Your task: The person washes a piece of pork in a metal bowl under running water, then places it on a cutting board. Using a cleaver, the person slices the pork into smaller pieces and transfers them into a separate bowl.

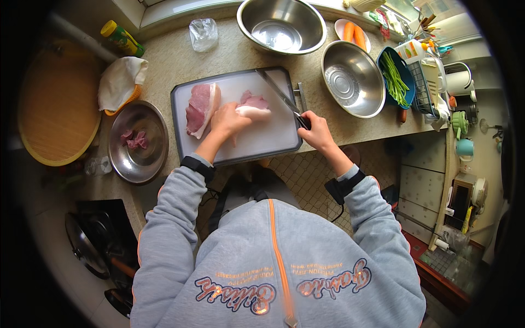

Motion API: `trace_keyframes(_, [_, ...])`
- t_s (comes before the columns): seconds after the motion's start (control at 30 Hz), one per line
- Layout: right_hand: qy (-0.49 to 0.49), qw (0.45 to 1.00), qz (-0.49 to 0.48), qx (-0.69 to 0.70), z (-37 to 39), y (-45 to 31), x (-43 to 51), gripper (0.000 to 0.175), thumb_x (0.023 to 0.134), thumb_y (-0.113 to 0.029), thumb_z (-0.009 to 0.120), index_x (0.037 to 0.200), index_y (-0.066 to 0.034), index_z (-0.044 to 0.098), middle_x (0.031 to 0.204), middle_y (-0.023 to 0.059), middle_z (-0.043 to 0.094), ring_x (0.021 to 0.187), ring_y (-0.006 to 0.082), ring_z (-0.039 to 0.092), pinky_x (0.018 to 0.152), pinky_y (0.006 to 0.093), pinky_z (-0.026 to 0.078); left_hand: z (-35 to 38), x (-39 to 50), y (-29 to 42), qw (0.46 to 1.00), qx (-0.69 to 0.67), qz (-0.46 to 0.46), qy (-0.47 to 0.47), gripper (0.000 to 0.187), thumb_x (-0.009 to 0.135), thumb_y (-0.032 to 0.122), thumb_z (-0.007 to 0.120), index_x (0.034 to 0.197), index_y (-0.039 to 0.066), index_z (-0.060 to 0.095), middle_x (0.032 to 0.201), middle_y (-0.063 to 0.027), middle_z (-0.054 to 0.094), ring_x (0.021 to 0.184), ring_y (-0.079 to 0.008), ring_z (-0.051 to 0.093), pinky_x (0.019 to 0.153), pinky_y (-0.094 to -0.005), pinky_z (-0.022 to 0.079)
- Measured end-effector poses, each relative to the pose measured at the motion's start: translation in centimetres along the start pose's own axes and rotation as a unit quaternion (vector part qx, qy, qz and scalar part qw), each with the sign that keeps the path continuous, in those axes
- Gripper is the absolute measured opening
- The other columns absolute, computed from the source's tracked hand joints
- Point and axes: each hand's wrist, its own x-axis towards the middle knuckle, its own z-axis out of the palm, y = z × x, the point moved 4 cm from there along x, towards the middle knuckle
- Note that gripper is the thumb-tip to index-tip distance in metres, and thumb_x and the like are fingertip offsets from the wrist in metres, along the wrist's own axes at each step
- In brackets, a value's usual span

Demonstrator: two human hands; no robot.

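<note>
A cutting board (262,141) with a white surface and dark rim lies before me on the counter. On its left rests a large slab of raw meat (202,107) with a pale fat edge, probably pork. My left hand (229,119) is at the left end of a smaller raw piece of meat (255,105), its fingers closed on the fatty edge; the fingertips are partly hidden. My right hand (316,130) grips the black handle of a kitchen knife (277,90). The blade points away and to the left, over the board's right side, apart from the meat.
Left of the board, a steel bowl (137,164) holds a few meat pieces (135,140). Two more steel bowls (282,26) (348,80) stand behind and right. Beyond are a plate of carrots (353,35), green vegetables (393,78) in a blue basket and a cloth-covered basket (122,82).
</note>
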Motion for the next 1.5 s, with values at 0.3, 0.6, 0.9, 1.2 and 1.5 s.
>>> trace_keyframes(0.3, [-0.021, 0.996, 0.016, 0.089, -0.8, -0.3, -2.2, 0.03, 0.084, -0.026, 0.07, 0.091, 0.0008, 0.058, 0.065, 0.0097, 0.058, 0.058, 0.0157, 0.053, 0.057, 0.0315, 0.045, 1.3, -2.6, 2.4, 0.964, 0.096, 0.19, 0.157, 0.058, 0.061, 0.018, 0.073, 0.116, 0.006, 0.057, 0.101, -0.0107, 0.056, 0.095, -0.031, 0.058, 0.08, -0.0411, 0.05])
trace_keyframes(0.6, [-0.127, 0.989, -0.004, 0.079, 1.7, -3.2, -3.3, 0.031, 0.094, -0.032, 0.06, 0.096, -0.0012, 0.056, 0.065, 0.0141, 0.056, 0.059, 0.0253, 0.054, 0.058, 0.0374, 0.044, 2.5, -5.1, 0.8, 0.952, 0.152, 0.195, 0.178, 0.069, 0.06, 0.026, 0.08, 0.121, 0.009, 0.052, 0.117, -0.0095, 0.051, 0.103, -0.029, 0.051, 0.084, -0.0409, 0.045])
trace_keyframes(0.9, [-0.153, 0.988, -0.028, -0.016, 2.5, -5.2, -2.4, 0.032, 0.098, -0.034, 0.052, 0.106, -0.0035, 0.051, 0.071, 0.0213, 0.061, 0.073, 0.0422, 0.06, 0.065, 0.0468, 0.046, 2.9, -6.1, 1.6, 0.891, 0.169, 0.337, 0.255, 0.062, 0.068, 0.031, 0.075, 0.122, 0.008, 0.054, 0.126, -0.01, 0.049, 0.114, -0.0336, 0.046, 0.099, -0.0459, 0.038])
trace_keyframes(1.2, [-0.17, 0.983, -0.066, -0.032, 2.8, -5.7, -1.4, 0.037, 0.099, -0.035, 0.047, 0.127, -0.0125, 0.052, 0.072, 0.0224, 0.061, 0.073, 0.0433, 0.061, 0.068, 0.049, 0.048, 4.4, -4.3, 0.4, 0.899, 0.121, 0.343, 0.243, 0.045, 0.07, 0.019, 0.069, 0.114, 0.011, 0.061, 0.116, -0.0124, 0.053, 0.111, -0.0362, 0.048, 0.096, -0.0471, 0.041])
trace_keyframes(1.5, [-0.186, 0.98, -0.052, -0.049, 1.4, -5.8, -1.8, 0.036, 0.1, -0.034, 0.045, 0.127, -0.0116, 0.054, 0.071, 0.0221, 0.061, 0.071, 0.0418, 0.061, 0.067, 0.0477, 0.048, 4.9, -3.5, 0.1, 0.914, 0.107, 0.317, 0.23, 0.045, 0.07, 0.016, 0.068, 0.114, 0.011, 0.061, 0.115, -0.012, 0.054, 0.109, -0.0366, 0.049, 0.093, -0.0469, 0.043])
